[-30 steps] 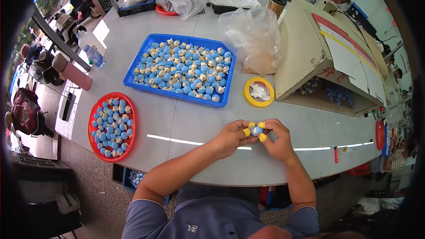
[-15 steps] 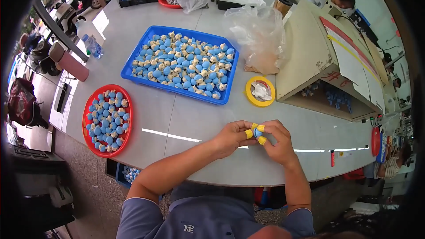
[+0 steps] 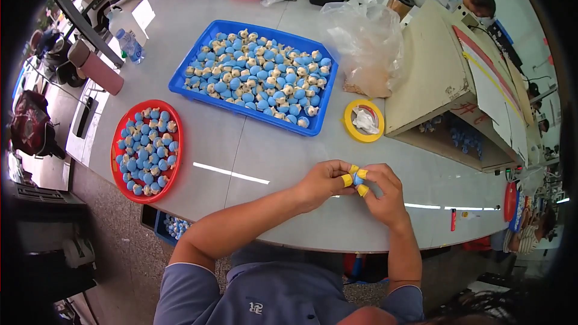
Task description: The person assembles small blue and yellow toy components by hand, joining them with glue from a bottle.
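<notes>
Both hands, left hand (image 3: 322,183) and right hand (image 3: 385,195), pinch one small blue round piece (image 3: 359,179) between yellow-capped fingers (image 3: 347,180). Finished pieces fill the round red tray (image 3: 117,144); many remain in the rectangular blue tray (image 3: 180,72).

A pale grey bench (image 3: 253,144) (its surface catching strips of overhead light) stands on a speckled stone floor (image 3: 114,229), with a beige cabinet (image 3: 433,78) at its right side.

A small assembly workshop — a wide grey desk (image 3: 253,144) carries a blue tray (image 3: 180,81) and a red round tray (image 3: 115,144) packed with many identical little blue-and-cream parts. Plastic bags (image 3: 367,42) of stock, a yellow tape roll (image 3: 349,129) and a cardboard box (image 3: 421,78) sit around — another person (image 3: 475,3) works at the far side.
</notes>
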`<state>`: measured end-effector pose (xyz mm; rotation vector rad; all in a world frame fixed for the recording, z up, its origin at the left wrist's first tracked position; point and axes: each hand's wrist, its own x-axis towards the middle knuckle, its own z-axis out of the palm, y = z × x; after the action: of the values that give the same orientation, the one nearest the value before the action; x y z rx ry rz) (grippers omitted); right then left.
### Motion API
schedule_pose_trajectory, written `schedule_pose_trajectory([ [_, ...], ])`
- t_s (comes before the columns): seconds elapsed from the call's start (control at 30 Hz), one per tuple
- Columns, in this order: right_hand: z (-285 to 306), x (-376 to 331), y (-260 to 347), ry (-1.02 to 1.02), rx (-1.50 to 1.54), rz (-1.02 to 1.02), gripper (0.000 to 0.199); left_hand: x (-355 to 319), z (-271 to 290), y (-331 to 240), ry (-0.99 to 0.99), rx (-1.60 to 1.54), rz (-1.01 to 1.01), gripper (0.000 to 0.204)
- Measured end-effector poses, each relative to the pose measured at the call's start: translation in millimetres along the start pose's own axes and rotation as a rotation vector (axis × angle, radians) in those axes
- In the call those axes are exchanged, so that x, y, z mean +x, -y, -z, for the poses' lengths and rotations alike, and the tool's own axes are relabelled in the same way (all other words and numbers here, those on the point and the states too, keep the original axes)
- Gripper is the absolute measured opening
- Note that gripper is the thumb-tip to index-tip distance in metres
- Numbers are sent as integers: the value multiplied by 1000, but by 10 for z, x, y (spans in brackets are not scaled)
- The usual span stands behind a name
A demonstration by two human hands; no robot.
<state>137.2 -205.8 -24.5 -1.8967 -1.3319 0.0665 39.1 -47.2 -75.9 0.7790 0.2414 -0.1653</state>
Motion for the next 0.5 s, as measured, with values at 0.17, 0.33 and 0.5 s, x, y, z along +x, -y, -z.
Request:
schedule_pose_trajectory([
  [0.17,21,18,-9,10,-23,34,30,-3,4,-6,13,21,-15,25],
  [0.33,-5,-27,-52,-19,47,-18,26,3,3,-13,-3,-33,7,24],
  [0.5,-41,-27,-18,-61,75,-49,23,0,-16,-26,-18,-30,7,24],
])
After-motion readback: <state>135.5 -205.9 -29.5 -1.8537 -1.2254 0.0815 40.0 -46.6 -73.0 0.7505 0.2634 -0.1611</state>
